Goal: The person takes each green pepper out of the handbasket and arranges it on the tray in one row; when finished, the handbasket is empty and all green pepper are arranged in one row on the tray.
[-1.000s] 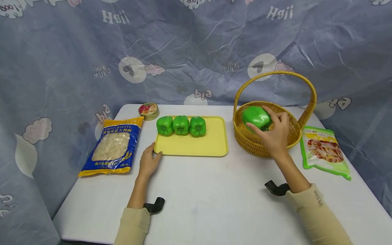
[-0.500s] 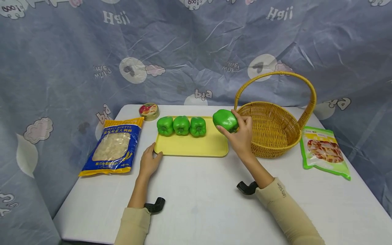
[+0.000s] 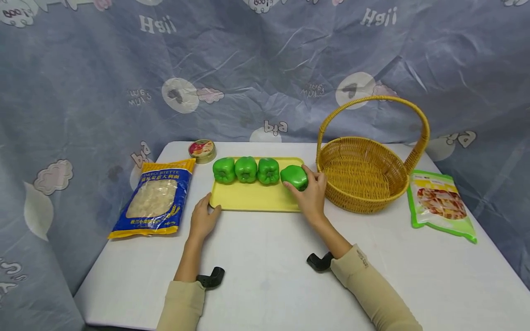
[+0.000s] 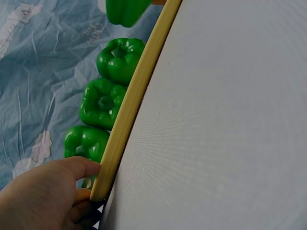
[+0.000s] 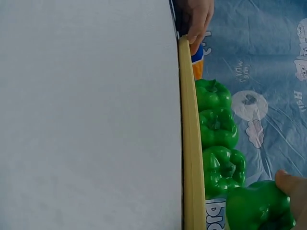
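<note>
My right hand [image 3: 313,195] grips a shiny green bell pepper [image 3: 293,176] between thumb and fingers, over the right part of a yellow tray [image 3: 248,198]. Three more green bell peppers [image 3: 246,170] sit side by side in a row along the tray's back left. At the tray's front left corner, my left hand [image 3: 204,218] holds the edge, with thumb and fingers on either side of the corner. The right wrist view shows the gripped pepper [image 5: 256,206] close beside the nearest one of the row [image 5: 223,171]. In the left wrist view it hangs at the top [image 4: 127,9].
A wicker basket [image 3: 364,204] with a tall handle stands right of the tray, its inside showing bare weave. Beyond it lies a green and white food packet [image 3: 440,202]. Leftward are a blue pasta bag [image 3: 153,197] and a round tin [image 3: 202,151]. A patterned curtain hangs behind.
My right hand has carried the bell pepper out of the basket, leftward and down to the tray's right part. The left hand has stayed at the tray's corner.
</note>
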Demonstrator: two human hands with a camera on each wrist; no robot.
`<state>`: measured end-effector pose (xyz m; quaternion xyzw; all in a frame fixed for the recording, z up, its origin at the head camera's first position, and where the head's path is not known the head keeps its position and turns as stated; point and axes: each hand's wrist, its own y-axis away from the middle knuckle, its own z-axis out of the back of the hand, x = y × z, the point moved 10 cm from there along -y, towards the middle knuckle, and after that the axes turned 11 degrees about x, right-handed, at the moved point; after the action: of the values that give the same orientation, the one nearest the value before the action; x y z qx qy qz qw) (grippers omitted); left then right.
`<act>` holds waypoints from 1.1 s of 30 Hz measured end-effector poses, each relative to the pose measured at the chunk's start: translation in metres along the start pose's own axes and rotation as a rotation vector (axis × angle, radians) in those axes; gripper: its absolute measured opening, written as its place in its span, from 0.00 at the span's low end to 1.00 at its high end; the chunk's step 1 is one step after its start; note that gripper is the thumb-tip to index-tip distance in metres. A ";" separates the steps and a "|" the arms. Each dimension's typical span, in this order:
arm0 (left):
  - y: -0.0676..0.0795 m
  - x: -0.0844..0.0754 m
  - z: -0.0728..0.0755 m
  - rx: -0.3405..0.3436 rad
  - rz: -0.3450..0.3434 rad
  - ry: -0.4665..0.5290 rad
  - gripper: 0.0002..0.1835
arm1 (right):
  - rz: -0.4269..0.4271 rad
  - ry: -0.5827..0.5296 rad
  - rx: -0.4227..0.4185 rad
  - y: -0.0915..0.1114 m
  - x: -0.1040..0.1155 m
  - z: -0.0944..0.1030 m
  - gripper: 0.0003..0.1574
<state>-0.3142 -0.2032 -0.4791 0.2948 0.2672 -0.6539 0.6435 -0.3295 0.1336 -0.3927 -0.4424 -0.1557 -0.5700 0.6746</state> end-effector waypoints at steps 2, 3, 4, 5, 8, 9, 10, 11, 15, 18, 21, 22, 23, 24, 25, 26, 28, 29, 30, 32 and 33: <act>0.000 0.000 0.000 0.000 0.000 0.002 0.33 | -0.029 0.009 0.024 0.001 -0.004 -0.003 0.49; 0.000 0.001 0.000 0.002 0.001 0.003 0.33 | -0.042 0.014 0.036 0.001 -0.007 -0.004 0.49; 0.000 0.001 0.000 0.002 0.001 0.005 0.33 | -0.053 0.019 0.046 0.001 -0.009 -0.006 0.49; 0.000 0.001 0.000 0.004 0.003 0.007 0.33 | -0.062 0.020 0.056 0.002 -0.011 -0.008 0.48; 0.001 0.002 -0.001 0.011 0.011 0.011 0.33 | -0.068 0.035 0.082 0.004 -0.016 -0.013 0.47; 0.001 0.002 -0.001 0.012 0.013 0.012 0.33 | -0.069 0.045 0.086 0.005 -0.018 -0.015 0.47; 0.001 0.002 -0.001 0.012 0.015 0.013 0.33 | -0.069 0.058 0.092 0.006 -0.019 -0.016 0.47; 0.002 0.002 -0.001 0.012 0.016 0.013 0.33 | -0.069 0.073 0.098 0.006 -0.019 -0.017 0.47; 0.001 0.001 -0.001 0.005 0.009 0.009 0.33 | -0.070 0.126 0.112 0.008 -0.020 -0.020 0.47; 0.001 0.000 0.000 -0.002 0.004 0.004 0.33 | -0.063 0.139 0.139 0.008 -0.019 -0.022 0.48; 0.001 -0.001 0.000 -0.004 -0.001 0.000 0.33 | -0.062 0.132 0.192 0.010 -0.018 -0.024 0.50; 0.001 -0.001 0.000 -0.005 -0.002 -0.001 0.33 | -0.063 0.129 0.212 0.011 -0.017 -0.025 0.51; 0.001 -0.001 0.000 -0.005 -0.003 -0.001 0.33 | -0.065 0.125 0.233 0.011 -0.017 -0.025 0.51; 0.000 -0.001 0.000 -0.004 -0.004 -0.002 0.33 | -0.069 0.120 0.253 0.012 -0.017 -0.026 0.52; 0.000 -0.001 0.000 -0.003 -0.004 -0.002 0.33 | -0.074 0.115 0.272 0.013 -0.016 -0.026 0.53; 0.000 -0.001 0.000 -0.003 -0.003 0.000 0.33 | -0.080 0.113 0.291 0.014 -0.016 -0.026 0.53; 0.000 0.000 0.000 -0.002 -0.002 0.002 0.33 | -0.083 0.109 0.325 0.015 -0.015 -0.027 0.54; 0.000 0.000 0.000 -0.002 -0.002 0.003 0.33 | -0.084 0.106 0.339 0.016 -0.015 -0.027 0.54; 0.000 0.000 0.000 -0.002 -0.002 0.003 0.33 | -0.086 0.105 0.350 0.016 -0.015 -0.028 0.54; 0.000 0.000 0.000 -0.003 -0.003 0.005 0.33 | -0.091 0.096 0.358 0.017 -0.016 -0.028 0.55; 0.000 0.000 0.000 -0.003 -0.004 0.004 0.33 | -0.095 0.091 0.352 0.016 -0.016 -0.028 0.55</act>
<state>-0.3144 -0.2034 -0.4793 0.2948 0.2702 -0.6540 0.6422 -0.3278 0.1216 -0.4269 -0.2834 -0.2430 -0.5847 0.7202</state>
